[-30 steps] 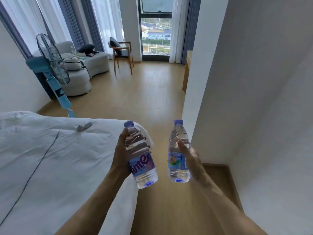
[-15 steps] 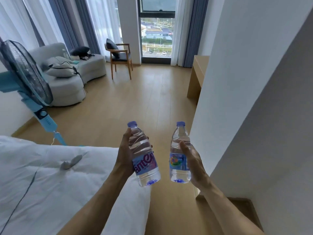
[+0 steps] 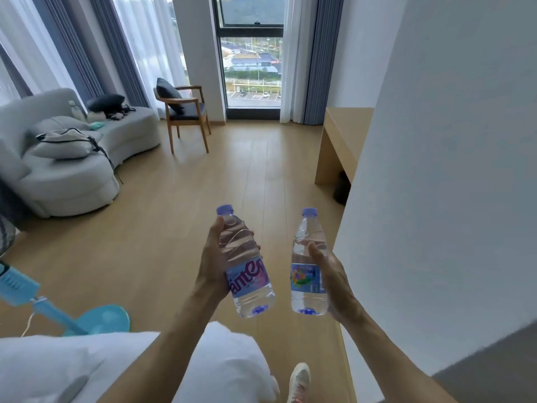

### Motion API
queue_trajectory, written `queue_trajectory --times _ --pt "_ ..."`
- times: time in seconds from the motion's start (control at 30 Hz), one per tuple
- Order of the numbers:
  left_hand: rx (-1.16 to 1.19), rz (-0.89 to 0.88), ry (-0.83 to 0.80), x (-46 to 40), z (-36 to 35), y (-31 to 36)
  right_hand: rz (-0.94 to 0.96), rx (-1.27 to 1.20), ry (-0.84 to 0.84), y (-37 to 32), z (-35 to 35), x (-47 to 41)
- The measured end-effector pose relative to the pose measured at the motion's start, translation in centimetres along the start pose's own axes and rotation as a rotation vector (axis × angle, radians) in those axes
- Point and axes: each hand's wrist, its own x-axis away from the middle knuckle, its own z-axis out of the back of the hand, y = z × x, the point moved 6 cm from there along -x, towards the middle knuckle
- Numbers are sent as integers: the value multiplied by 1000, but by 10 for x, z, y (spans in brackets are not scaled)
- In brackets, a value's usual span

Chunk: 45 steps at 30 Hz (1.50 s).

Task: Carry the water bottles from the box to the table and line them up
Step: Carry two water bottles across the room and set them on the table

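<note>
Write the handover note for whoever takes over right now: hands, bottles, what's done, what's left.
Left hand: grips a water bottle with pink-lettered label, upright, slightly tilted.
Right hand: grips a second water bottle, upright.
Both bottles are in the air over the wooden floor, caps up. The box is out of view.
Done: two bottles picked up.
Left: carry them to the table, probably the wooden desk ahead on the right, and line them up.

Soft, even daylight enters through the window [image 3: 252, 65] far beyond the hands; wide-angle bending curves the edges, and the near bedding [image 3: 87, 370] looks blurred
</note>
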Motion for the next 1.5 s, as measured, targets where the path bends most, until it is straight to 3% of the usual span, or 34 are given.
queue_trajectory --times 0.6,0.87,1.27,1.5 --pt "-86 -33 153 -392 -2 84 -13 -46 -71 -59 21 -405" --pt "-120 8 102 -585 16 129 -98 66 -103 -81 18 -582" --pt "-181 112 4 -843 3 162 -9 -167 124 -107 37 -808" --pt "-234 121 -17 -999 -22 159 -26 -192 145 -105 89 -957"
